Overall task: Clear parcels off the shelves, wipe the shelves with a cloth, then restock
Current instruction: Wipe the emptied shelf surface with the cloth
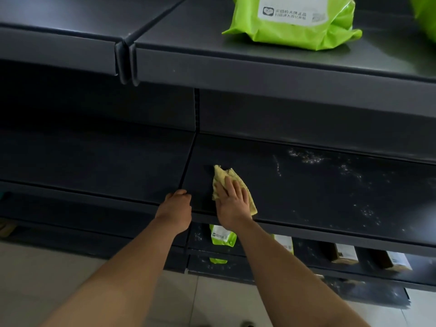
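Cloth [221,177] down on the middle shelf [306,197], near its front edge, and the right hand [232,199] lies flat on top, fingers [236,187] spread and pressing rather than pinching. Left hand [175,208] curls over the shelf's front lip right at the seam, bracing.

Now the key relation: the dust [306,158], that pale speckling, lies to the right of the cloth and further back, toward the rear wall, well apart from it. The cloth's long axis runs roughly front to back, so a sweep rightward would carry it broadside. The right hand is the nearer one.

Wiping stage, I'd judge, with most of this panel left to cover. A green parcel [295,22] sits on the shelf above, and more packs [223,237] wait below.
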`<state>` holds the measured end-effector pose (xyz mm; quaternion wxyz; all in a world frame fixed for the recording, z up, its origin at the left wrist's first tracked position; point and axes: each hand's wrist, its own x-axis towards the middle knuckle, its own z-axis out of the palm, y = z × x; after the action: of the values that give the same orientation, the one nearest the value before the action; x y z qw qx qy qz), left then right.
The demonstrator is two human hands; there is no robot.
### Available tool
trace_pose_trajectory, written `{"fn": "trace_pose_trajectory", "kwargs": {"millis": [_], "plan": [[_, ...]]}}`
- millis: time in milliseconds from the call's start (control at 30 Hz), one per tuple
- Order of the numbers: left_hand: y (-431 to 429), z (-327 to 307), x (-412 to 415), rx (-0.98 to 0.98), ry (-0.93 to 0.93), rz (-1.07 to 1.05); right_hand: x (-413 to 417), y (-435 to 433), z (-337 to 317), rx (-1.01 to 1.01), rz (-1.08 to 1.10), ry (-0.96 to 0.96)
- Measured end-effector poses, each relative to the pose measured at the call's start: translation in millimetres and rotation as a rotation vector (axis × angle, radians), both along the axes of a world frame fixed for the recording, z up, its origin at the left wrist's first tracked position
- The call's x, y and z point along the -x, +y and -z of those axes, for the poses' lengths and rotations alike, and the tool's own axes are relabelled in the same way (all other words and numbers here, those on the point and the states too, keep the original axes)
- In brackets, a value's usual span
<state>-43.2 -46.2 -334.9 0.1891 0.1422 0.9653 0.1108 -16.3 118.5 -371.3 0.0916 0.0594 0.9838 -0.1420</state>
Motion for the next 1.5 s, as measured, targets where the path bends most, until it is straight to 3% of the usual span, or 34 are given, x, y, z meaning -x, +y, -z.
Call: {"fn": "trace_pose_trajectory", "kwargs": {"millis": [100,367,500,733,833,967,1233,1333,1500], "plan": [[10.7,-2.3,-3.1,0.008,-0.018,0.038,-26.3,26.6,6.0,0.004,-0.011,0.088],[62.1,-1.0,-13.2,0.035,-0.020,0.088,-83.1,140.3,4.8,-0.028,0.257,0.112],[82.4,0.7,-16.0,0.078,0.014,0.078,-85.9,172.4,-7.3,0.111,0.423,0.184],[114.7,5.2,-12.2,0.123,0.039,0.032,-33.4,142.6,-0.7,0.002,-0.007,0.133],[128.2,7.3,-9.3,0.121,0.039,0.018,-3.4,141.2,2.7,0.008,-0.086,0.121],[148.0,8.3,-2.6,0.118,0.032,-0.015,24.1,171.4,0.0,0.069,-0.016,0.089],[184.1,12.7,13.3,0.097,0.020,-0.061,12.2,240.7,1.4,0.127,0.353,0.180],[197.8,15.1,13.2,0.081,0.034,-0.072,15.1,216.6,5.0,0.081,0.139,0.250],[212.3,16.3,20.0,0.075,0.032,-0.067,59.1,203.7,3.2,0.074,-0.132,0.119]]}}
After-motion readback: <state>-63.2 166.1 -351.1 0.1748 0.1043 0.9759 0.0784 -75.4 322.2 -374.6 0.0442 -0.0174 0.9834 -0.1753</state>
